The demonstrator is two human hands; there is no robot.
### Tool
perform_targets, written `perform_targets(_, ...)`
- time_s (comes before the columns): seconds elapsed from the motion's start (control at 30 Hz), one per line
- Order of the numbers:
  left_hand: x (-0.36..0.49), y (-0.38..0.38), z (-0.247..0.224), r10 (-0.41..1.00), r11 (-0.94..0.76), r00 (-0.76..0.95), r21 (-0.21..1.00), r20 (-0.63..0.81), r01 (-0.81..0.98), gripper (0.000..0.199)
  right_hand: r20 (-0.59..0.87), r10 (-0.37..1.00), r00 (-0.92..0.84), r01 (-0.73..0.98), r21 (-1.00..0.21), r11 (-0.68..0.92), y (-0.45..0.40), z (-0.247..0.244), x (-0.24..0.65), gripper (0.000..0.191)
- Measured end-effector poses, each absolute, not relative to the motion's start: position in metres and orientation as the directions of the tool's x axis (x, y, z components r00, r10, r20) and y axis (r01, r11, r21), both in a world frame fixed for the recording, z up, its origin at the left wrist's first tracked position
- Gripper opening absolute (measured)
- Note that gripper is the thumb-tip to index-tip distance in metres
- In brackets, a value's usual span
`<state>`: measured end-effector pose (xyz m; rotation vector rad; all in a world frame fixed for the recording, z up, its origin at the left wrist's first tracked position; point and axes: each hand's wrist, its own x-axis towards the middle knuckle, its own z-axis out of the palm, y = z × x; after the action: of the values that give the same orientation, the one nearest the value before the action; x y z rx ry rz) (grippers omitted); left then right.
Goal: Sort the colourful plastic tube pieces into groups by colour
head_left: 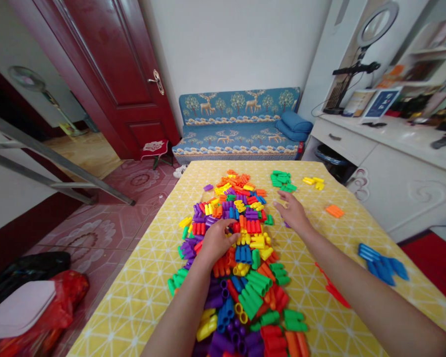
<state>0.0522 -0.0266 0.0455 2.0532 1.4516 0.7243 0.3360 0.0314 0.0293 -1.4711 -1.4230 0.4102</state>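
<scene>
A long heap of plastic tube pieces point(253, 293) in red, green, blue, yellow, purple and orange runs down the middle of the table. My left hand point(218, 241) is over the heap's middle, fingers bent and apart, close to red pieces; nothing shows in its grip. Right of the heap, my right hand point(290, 212) hovers with thumb and fingers apart, holding nothing. Just beyond it lies a group of green pieces point(281, 179). Farther right are yellow pieces point(313, 182) and an orange piece point(335, 211). Blue pieces point(382, 264) and partly hidden red pieces point(332, 287) lie beside my right forearm.
The table point(134, 292) has a yellow patterned cloth. Behind it stands a blue sofa point(238, 136). At the right is a white cabinet point(405, 168) with a ring light point(378, 25). Bags point(69, 302) sit at the lower left, below a metal ladder point(55, 163).
</scene>
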Motion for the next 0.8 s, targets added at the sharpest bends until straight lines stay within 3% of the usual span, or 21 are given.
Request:
perform_targets(0.13,0.052,-0.026,0.043,0.952,-0.287,0.279,0.685,0.125,0.670,0.041,0.278,0.957,0.080,0.472,-0.856,0.209,-0.020,0.029,0.293,0.035)
perform_targets(0.3,0.053,-0.026,0.043,0.954,-0.284,0.275,0.669,0.123,0.687,0.044,0.305,0.952,0.002,0.461,-0.846,0.270,-0.048,0.016,0.264,0.047)
perform_targets(0.57,0.052,-0.029,0.049,0.937,-0.332,0.326,0.611,0.125,0.719,0.048,0.208,0.974,0.090,0.266,-0.947,0.177,-0.049,-0.001,0.265,0.038)
perform_targets(0.8,0.053,-0.029,0.051,0.946,-0.304,0.303,0.625,0.113,0.719,0.043,0.223,0.969,0.106,0.259,-0.947,0.190,-0.050,-0.002,0.269,0.037)
